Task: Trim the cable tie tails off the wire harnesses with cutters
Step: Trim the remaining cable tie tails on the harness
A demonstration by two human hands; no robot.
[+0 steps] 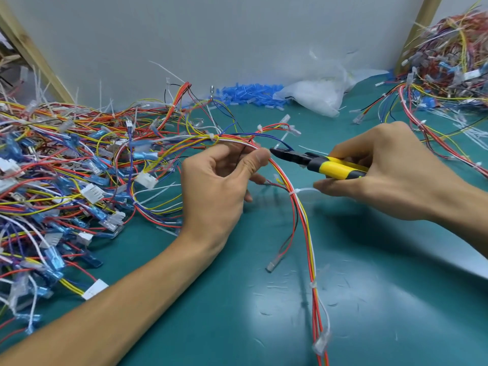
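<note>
My left hand (221, 180) pinches a wire harness (298, 207) of red, yellow and white wires between thumb and fingers at the middle of the green mat. My right hand (390, 173) grips yellow-and-black cutters (317, 161), whose dark jaws point left and sit right beside my left thumb tip, at a white cable tie tail (280, 143). Lower on the same harness a white cable tie (293, 192) has a tail sticking out to the right under my right thumb. Another tie (313, 285) wraps the bundle near the bottom.
A big tangle of harnesses with blue terminals and white connectors (66, 180) fills the left. Another pile (449, 62) lies at the back right. Blue sleeves (250, 95) and a clear plastic bag (317, 93) rest against the wall. Cut white tails (330, 294) litter the mat.
</note>
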